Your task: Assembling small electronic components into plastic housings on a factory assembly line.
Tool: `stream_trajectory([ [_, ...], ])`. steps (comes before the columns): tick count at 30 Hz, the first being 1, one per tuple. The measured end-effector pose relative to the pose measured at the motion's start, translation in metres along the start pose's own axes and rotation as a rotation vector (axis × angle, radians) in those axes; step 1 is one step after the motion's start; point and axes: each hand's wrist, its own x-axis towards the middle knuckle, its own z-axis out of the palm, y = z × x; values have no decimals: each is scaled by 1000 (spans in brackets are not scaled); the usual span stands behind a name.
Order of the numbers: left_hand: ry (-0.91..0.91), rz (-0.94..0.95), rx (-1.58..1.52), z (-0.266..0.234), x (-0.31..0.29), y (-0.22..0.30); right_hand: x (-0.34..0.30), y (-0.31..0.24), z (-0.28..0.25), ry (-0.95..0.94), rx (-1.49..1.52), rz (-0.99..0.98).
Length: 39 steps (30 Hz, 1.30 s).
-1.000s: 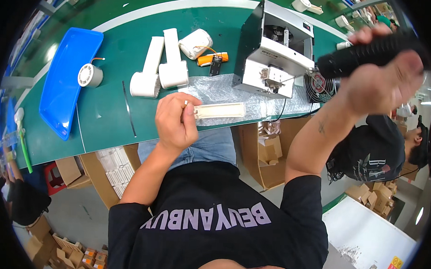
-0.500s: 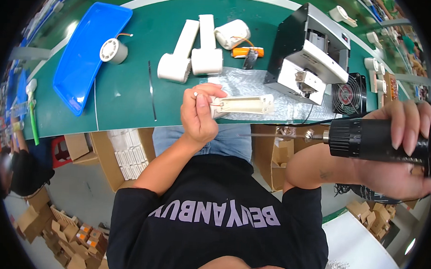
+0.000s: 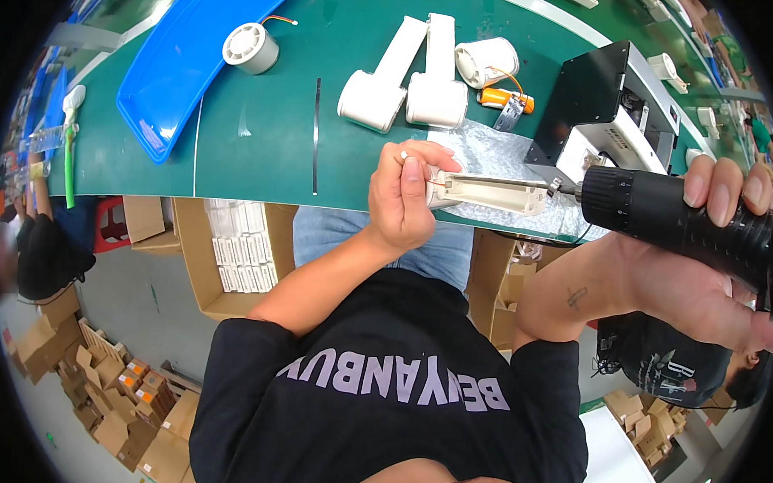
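Note:
My left hand (image 3: 405,195) is closed around the round end of a white plastic housing (image 3: 499,194). The housing's long hollow handle points right, its open side facing up. A small white plug (image 3: 404,155) on a thin wire shows by my left thumb. My right hand (image 3: 709,270) grips a black electric screwdriver (image 3: 651,208), which lies sideways with its front toward the handle's far end. Its bit runs up to that end; whether its tip touches the housing, I cannot tell. Beyond my left hand two white fan-like housings (image 3: 373,100) with long handles lie side by side.
A blue tray (image 3: 166,97) is at the back left, a round white fan part (image 3: 250,49) at its edge. A white round housing (image 3: 486,62) wired to an orange battery (image 3: 494,98) sits near a black-and-silver machine (image 3: 583,104). Bubble wrap (image 3: 483,147) lies before it. A dark strip (image 3: 316,137) is on the green table.
My right hand has brought the screwdriver up and left, its bit now at the housing's handle end. The view has shifted, so table things sit further right. My left hand keeps its hold.

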Motion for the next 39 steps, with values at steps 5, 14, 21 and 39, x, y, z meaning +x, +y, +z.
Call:
stream_trajectory([
  [5,14,-17,-26,1,0,-1,-3,2,-3,-9,-41,-22],
  [14,7,-6,-39,-1,3,0,-9,-8,-11,-25,-121,-59],
  [21,-76,-39,-62,-1,-3,3,-20,-6,-7,-27,-91,-145],
  [39,-38,-109,-53,2,5,4,55,-59,-23,194,-1233,-471],
])
